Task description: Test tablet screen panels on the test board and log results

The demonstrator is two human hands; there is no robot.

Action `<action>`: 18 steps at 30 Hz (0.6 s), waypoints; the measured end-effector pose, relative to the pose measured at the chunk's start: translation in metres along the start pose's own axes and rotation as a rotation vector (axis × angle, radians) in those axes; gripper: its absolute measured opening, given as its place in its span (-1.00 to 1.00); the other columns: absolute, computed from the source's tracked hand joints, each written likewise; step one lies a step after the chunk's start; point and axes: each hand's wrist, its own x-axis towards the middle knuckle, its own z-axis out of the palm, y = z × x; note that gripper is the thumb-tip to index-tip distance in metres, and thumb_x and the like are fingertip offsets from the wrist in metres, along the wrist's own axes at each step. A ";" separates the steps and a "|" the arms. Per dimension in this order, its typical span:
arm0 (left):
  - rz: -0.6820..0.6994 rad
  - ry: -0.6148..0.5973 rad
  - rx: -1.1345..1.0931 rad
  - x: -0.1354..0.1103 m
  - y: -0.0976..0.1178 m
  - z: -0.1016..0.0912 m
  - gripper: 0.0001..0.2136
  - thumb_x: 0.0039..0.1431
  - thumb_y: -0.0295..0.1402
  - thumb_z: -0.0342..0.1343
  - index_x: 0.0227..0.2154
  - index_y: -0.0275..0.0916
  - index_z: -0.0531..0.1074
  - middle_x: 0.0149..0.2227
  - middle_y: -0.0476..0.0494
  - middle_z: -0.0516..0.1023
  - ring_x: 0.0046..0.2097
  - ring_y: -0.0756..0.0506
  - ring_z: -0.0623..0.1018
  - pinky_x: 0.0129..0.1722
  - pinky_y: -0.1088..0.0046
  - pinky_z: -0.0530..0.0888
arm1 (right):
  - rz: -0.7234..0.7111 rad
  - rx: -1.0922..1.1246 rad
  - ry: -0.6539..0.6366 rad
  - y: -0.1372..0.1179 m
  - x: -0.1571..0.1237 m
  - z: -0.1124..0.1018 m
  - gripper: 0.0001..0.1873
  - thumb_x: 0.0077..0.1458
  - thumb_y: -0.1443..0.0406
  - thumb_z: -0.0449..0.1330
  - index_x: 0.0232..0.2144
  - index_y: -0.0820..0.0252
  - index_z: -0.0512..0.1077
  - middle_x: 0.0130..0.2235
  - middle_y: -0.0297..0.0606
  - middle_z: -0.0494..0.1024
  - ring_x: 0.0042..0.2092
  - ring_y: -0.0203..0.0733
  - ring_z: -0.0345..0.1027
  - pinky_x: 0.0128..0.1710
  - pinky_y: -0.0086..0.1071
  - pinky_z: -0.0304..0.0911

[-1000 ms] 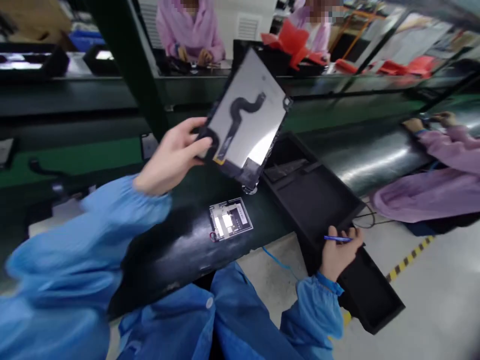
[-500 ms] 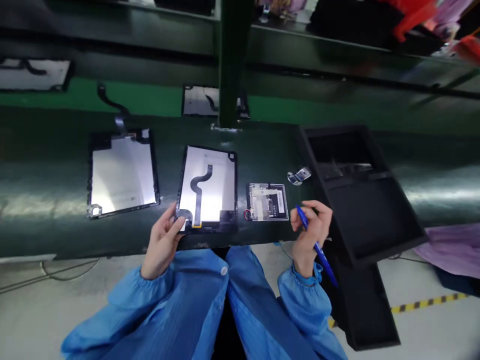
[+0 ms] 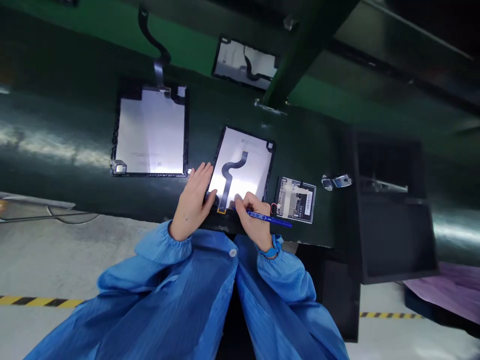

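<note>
Display panel flat on the table now, pinned under both hands. Left hand lies spread on its near-left edge. Right hand, pinching a blue pen, has moved in onto the flex cable.

Second panel, black tray
</note>
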 end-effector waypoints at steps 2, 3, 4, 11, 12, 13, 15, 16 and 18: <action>0.009 0.005 -0.004 -0.001 -0.001 0.000 -0.51 0.39 -0.38 -0.10 0.33 -0.31 0.09 0.32 -0.36 0.27 0.39 -0.22 0.17 0.37 0.00 0.12 | -0.005 -0.058 -0.031 0.000 0.000 0.000 -0.61 0.17 0.24 0.13 -0.60 0.12 0.05 -0.62 -0.54 0.04 -0.58 -0.42 -0.05 -0.54 -0.48 -0.06; 0.011 0.007 -0.005 -0.001 -0.001 -0.001 -0.51 0.39 -0.39 -0.10 0.33 -0.30 0.09 0.32 -0.35 0.27 0.38 -0.21 0.18 0.37 0.00 0.13 | -0.003 -0.087 -0.042 -0.001 0.000 0.000 -0.61 0.17 0.23 0.13 -0.60 0.12 0.05 -0.62 -0.54 0.05 -0.58 -0.41 -0.04 -0.54 -0.48 -0.06; 0.012 0.007 -0.006 -0.001 -0.001 -0.001 -0.51 0.39 -0.39 -0.10 0.34 -0.29 0.09 0.32 -0.34 0.27 0.38 -0.21 0.18 0.37 -0.01 0.13 | 0.001 -0.113 -0.048 -0.001 -0.001 0.000 -0.62 0.17 0.22 0.12 -0.59 0.11 0.06 -0.62 -0.54 0.07 -0.58 -0.41 -0.03 -0.54 -0.48 -0.05; 0.017 0.009 -0.002 -0.002 -0.001 -0.001 -0.51 0.38 -0.41 -0.10 0.34 -0.27 0.09 0.32 -0.35 0.27 0.38 -0.21 0.18 0.36 -0.03 0.14 | -0.022 -0.132 -0.046 0.004 -0.002 0.002 -0.64 0.14 0.25 0.13 -0.60 0.12 0.07 -0.62 -0.54 0.09 -0.58 -0.41 0.00 -0.52 -0.48 -0.01; 0.012 0.005 -0.005 -0.002 -0.001 -0.001 -0.51 0.38 -0.41 -0.11 0.34 -0.26 0.08 0.32 -0.35 0.26 0.38 -0.22 0.17 0.36 -0.04 0.14 | -0.009 -0.111 -0.018 0.004 -0.003 0.001 -0.64 0.14 0.25 0.13 -0.61 0.11 0.07 -0.62 -0.53 0.08 -0.58 -0.40 -0.01 -0.52 -0.48 -0.01; 0.005 0.002 -0.005 -0.001 0.000 -0.002 -0.51 0.38 -0.41 -0.11 0.34 -0.25 0.08 0.33 -0.35 0.25 0.39 -0.22 0.16 0.36 -0.05 0.13 | 0.009 -0.082 0.024 0.003 -0.003 0.000 -0.63 0.13 0.25 0.13 -0.61 0.11 0.06 -0.62 -0.53 0.07 -0.57 -0.40 -0.01 -0.53 -0.48 0.00; 0.002 -0.004 0.006 0.004 0.003 -0.004 -0.53 0.38 -0.41 -0.11 0.32 -0.26 0.11 0.34 -0.37 0.21 0.41 -0.25 0.11 0.37 -0.07 0.10 | 0.039 -0.017 0.109 0.000 -0.002 -0.005 -0.62 0.14 0.22 0.14 -0.61 0.11 0.08 -0.61 -0.52 0.08 -0.56 -0.39 0.00 -0.53 -0.48 0.01; 0.010 -0.009 0.018 0.008 0.005 -0.005 -0.54 0.38 -0.40 -0.11 0.30 -0.27 0.13 0.35 -0.39 0.19 0.42 -0.27 0.08 0.36 -0.09 0.09 | 0.049 0.011 0.142 -0.002 0.000 -0.010 -0.61 0.15 0.20 0.17 -0.61 0.11 0.10 -0.60 -0.52 0.10 -0.56 -0.38 0.02 -0.53 -0.48 0.03; 0.038 -0.025 0.060 0.019 0.008 -0.004 -0.57 0.38 -0.37 -0.09 0.27 -0.28 0.15 0.37 -0.42 0.14 0.43 -0.31 0.00 0.35 -0.12 0.09 | 0.053 0.041 0.176 -0.008 0.009 -0.021 -0.64 0.12 0.17 0.24 -0.58 0.12 0.20 -0.57 -0.50 0.24 -0.52 -0.37 0.14 -0.50 -0.47 0.12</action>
